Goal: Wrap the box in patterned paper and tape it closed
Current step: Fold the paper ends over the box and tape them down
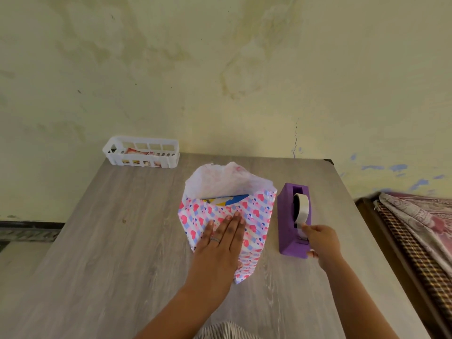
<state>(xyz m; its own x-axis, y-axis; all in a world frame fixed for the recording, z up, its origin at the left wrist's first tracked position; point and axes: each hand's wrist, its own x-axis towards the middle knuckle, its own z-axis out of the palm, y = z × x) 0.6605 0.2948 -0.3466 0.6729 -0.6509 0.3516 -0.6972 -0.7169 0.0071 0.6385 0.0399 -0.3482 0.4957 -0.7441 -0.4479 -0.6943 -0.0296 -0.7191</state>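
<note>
A box lies mid-table, mostly covered by pink, blue and white heart-patterned paper [256, 217]; only a blue and yellow strip of the box [226, 199] shows at the far opening, where the paper's white underside stands up. My left hand [221, 241] lies flat on the folded paper, fingers together, pressing it down. To the right stands a purple tape dispenser [288, 231] with a white tape roll [302, 206]. My right hand [321, 241] is at the dispenser's near end, fingertips pinched on the tape end by the cutter.
A white slotted plastic basket [141, 152] with red-printed packets sits at the table's far left corner against the wall. The grey wood-grain table [110, 241] ends at the right near a bed with patterned fabric [415, 221].
</note>
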